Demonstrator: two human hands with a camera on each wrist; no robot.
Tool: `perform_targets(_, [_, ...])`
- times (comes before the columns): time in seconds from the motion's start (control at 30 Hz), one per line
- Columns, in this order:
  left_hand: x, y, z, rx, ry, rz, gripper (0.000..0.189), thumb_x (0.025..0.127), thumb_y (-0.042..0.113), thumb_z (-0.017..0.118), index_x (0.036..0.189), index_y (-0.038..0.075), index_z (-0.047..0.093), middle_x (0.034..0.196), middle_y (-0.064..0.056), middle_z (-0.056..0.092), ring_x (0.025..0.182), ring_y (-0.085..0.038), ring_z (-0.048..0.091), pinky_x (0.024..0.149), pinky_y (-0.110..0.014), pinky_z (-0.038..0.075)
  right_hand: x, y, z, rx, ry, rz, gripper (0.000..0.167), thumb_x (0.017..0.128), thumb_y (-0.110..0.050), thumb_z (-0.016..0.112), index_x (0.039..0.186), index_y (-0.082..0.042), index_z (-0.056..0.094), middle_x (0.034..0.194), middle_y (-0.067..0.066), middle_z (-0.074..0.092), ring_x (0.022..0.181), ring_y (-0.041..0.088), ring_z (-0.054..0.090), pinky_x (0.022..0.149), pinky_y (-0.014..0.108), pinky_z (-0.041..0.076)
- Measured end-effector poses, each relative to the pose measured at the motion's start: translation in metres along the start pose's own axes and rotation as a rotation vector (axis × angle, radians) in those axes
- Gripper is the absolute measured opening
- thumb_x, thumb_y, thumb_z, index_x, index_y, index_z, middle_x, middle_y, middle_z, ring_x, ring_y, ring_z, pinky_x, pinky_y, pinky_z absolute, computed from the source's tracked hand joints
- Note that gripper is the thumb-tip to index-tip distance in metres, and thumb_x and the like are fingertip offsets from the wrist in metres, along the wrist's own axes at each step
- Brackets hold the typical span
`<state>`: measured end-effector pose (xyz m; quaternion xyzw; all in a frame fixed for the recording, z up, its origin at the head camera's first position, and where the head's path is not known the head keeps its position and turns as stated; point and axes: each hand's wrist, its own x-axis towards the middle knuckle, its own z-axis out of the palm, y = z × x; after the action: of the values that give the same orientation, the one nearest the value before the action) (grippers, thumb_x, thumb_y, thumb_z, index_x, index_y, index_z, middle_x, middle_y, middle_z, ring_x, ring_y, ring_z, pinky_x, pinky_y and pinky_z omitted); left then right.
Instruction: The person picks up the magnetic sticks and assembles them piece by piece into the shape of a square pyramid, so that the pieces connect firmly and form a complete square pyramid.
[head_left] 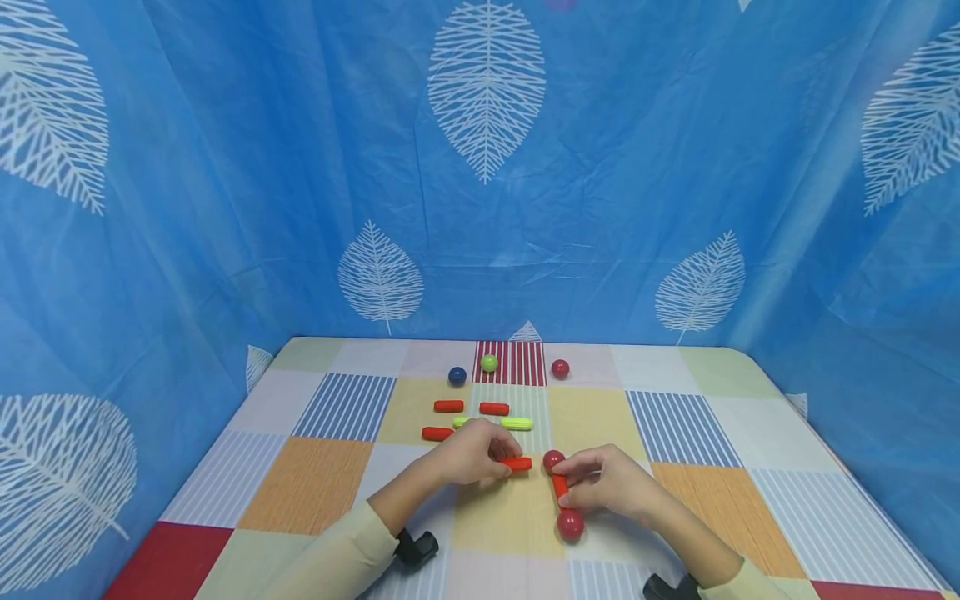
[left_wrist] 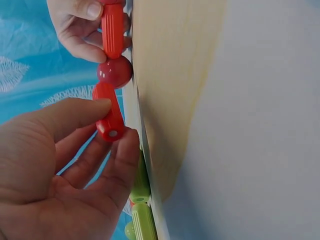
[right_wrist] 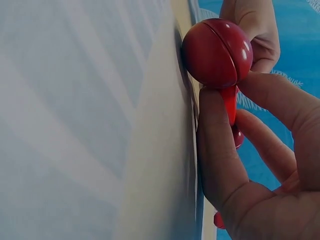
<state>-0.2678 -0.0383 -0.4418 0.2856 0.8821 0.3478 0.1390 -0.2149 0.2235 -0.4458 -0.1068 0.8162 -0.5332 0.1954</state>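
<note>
My left hand [head_left: 471, 454] pinches a short red ribbed rod [head_left: 517, 463] between thumb and fingers; a small round metal-looking spot shows on its near end in the left wrist view. To its right, my right hand [head_left: 613, 483] grips a second red rod [head_left: 560, 490], which has a red ball [head_left: 553, 461] at its far end and another red ball [head_left: 570, 525] at its near end. In the left wrist view the left rod's tip is right at the far ball [left_wrist: 115, 72]. The near ball [right_wrist: 218, 53] looms large in the right wrist view, beside the right fingertips.
Beyond the left hand lie loose red rods [head_left: 448, 406] and yellow-green rods [head_left: 516, 423], one partly behind that hand. Farther back sit a blue ball [head_left: 457, 376], a green ball [head_left: 489, 362] and a red ball [head_left: 560, 368]. Blue leaf-print curtains [head_left: 487, 250] surround the patchwork-covered table [head_left: 315, 496].
</note>
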Motion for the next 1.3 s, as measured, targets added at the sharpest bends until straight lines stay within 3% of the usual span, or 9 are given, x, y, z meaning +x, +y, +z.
perform_targets(0.33, [0.001,-0.005,-0.003,-0.099,-0.029,0.006,0.021,0.084,0.01,0.084,0.102,0.02,0.079,0.089,0.012,0.071,0.08,-0.007,0.061,0.076,-0.02,0.054,-0.001,0.0,0.001,0.002,0.023,0.018,0.042,0.077,-0.008,0.087,0.116,0.0,0.074,0.101,0.008,0.073,0.086,0.019,0.066,0.072,0.029,0.06])
perform_targets(0.67, [0.003,-0.003,0.0,-0.136,-0.048,0.005,0.021,0.084,0.01,0.084,0.102,0.019,0.079,0.086,0.01,0.071,0.079,-0.009,0.06,0.074,-0.021,0.053,-0.003,-0.001,0.002,-0.001,0.028,0.014,0.043,0.076,-0.007,0.086,0.117,0.002,0.073,0.1,0.009,0.073,0.085,0.018,0.068,0.072,0.029,0.06])
perform_targets(1.3, [0.017,0.01,0.012,-0.086,-0.01,-0.06,0.02,0.083,0.006,0.084,0.097,0.019,0.079,0.084,0.01,0.069,0.079,-0.009,0.06,0.074,-0.021,0.052,-0.007,-0.001,0.002,0.016,0.05,0.066,0.042,0.08,-0.009,0.086,0.118,0.0,0.072,0.101,0.009,0.072,0.086,0.02,0.068,0.076,0.035,0.062])
